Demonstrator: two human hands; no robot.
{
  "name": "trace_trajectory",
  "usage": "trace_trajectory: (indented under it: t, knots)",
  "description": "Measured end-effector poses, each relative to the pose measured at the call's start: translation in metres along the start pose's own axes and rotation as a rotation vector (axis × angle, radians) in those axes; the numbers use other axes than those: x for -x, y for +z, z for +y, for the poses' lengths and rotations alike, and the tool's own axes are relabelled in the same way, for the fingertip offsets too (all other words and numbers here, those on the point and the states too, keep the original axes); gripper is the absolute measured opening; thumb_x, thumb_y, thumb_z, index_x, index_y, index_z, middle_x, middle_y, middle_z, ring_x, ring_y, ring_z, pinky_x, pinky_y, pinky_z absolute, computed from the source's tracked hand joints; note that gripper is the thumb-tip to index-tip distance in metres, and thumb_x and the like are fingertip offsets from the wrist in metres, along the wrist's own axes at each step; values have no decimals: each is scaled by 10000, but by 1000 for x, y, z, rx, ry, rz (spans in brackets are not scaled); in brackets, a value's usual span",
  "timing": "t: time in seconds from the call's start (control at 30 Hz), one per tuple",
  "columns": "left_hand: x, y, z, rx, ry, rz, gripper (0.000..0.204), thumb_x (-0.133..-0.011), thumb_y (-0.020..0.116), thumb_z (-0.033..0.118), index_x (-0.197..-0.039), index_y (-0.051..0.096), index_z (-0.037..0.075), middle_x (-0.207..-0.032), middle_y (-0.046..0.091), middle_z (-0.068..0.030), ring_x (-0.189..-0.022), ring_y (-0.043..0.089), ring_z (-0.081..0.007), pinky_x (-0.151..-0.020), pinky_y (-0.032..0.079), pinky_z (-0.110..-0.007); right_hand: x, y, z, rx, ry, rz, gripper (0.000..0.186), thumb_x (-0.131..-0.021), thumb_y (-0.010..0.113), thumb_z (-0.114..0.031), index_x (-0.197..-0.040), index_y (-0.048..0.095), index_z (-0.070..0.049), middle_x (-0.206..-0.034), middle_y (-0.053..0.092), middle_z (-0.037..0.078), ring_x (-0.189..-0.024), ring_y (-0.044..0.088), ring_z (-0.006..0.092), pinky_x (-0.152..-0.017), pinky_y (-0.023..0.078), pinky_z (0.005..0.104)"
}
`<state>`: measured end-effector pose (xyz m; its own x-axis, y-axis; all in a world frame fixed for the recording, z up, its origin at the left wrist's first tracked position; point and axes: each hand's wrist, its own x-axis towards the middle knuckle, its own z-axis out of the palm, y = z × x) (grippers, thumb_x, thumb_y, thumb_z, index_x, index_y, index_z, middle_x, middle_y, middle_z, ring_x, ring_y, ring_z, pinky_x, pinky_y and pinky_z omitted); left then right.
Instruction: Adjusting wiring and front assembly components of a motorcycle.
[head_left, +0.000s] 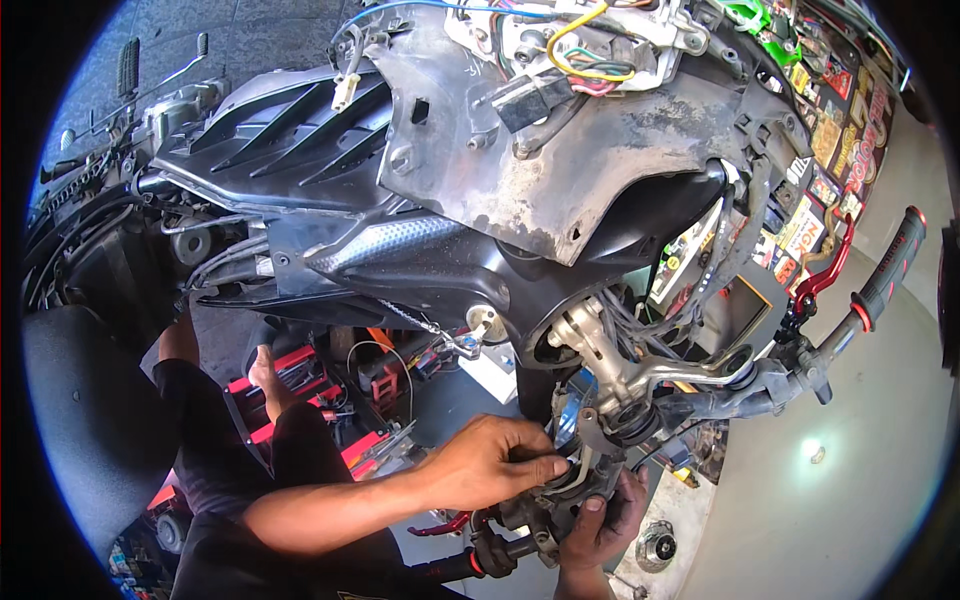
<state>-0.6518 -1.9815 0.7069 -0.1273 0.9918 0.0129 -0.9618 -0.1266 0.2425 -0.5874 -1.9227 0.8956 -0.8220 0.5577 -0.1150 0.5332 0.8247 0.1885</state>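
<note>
Below the steering head of a stripped motorcycle, my left hand (pixel 492 462) reaches in from the lower left, thumb and fingers pinched at a small dark part beside the metal handlebar bracket (pixel 598 440). What lies between its fingertips is mostly hidden. My right hand (pixel 605 525) is close by on the bracket's lower side, its thumb pressed on the metal and its fingers curled around behind. A silver triple clamp (pixel 600 355) joins the bracket to the bike. The handlebar's near end has a black grip (pixel 440 571) and a red lever (pixel 440 526).
Across the upper middle spread black body panels (pixel 420 265) and a scuffed grey cover (pixel 470 150) with loose wiring (pixel 585 60). The far handlebar grip (pixel 890 265) and its red lever (pixel 833 265) jut out right. Red tool trays (pixel 290 385) and a round metal part (pixel 657 546) lie below.
</note>
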Motion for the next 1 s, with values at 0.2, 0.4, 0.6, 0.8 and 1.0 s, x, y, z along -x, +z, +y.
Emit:
trace_trajectory:
  t: [0.2, 0.4, 0.6, 0.8, 1.0]
  knots:
    - [-5, 8, -17, 90, 444, 101, 201, -909, 698, 230, -960, 710, 36, -719, 639, -61, -698, 587, -126, -660, 466, -312, 1, 0, 0, -14, 0, 16, 493, -915, 580, -357, -1139, 540, 80, -1031, 657, 157, -1013, 606, 236, -1167, 161, 522]
    - [-1, 2, -1, -20, -71, -38, 200, -896, 700, 162, -1035, 699, 18, -943, 679, -97, -834, 641, -166, -734, 494, -318, -1, -1, -4, -15, 7, -1, 512, -913, 579, -348, -1162, 569, 100, -1028, 673, 166, -977, 625, 240, -1156, 208, 506]
    - [-5, 0, -10, -18, 471, 40, 161, -909, 662, 116, -1032, 696, 17, -865, 632, -74, -788, 607, -159, -699, 471, -313, 2, 3, 6, -134, 18, 51, 513, -909, 592, -327, -1187, 566, 104, -1013, 666, 159, -928, 621, 228, -1079, 342, 449]
    - [-3, 2, -3, -41, -129, -37, 194, -895, 695, 107, -1073, 695, 31, -1008, 660, -78, -960, 613, -159, -836, 469, -300, -1, 2, 5, -132, -21, 11, 481, -920, 593, -290, -1196, 560, 102, -1110, 632, 171, -989, 596, 223, -915, 451, 350]
    - [-1, 0, -10, 8, 383, 9, 256, -886, 695, 134, -1111, 667, 17, -953, 624, -84, -852, 598, -160, -738, 478, -311, 2, 4, 7, -164, -17, 19, 478, -928, 578, -280, -1216, 541, 100, -1149, 606, 176, -1034, 583, 232, -933, 441, 353]
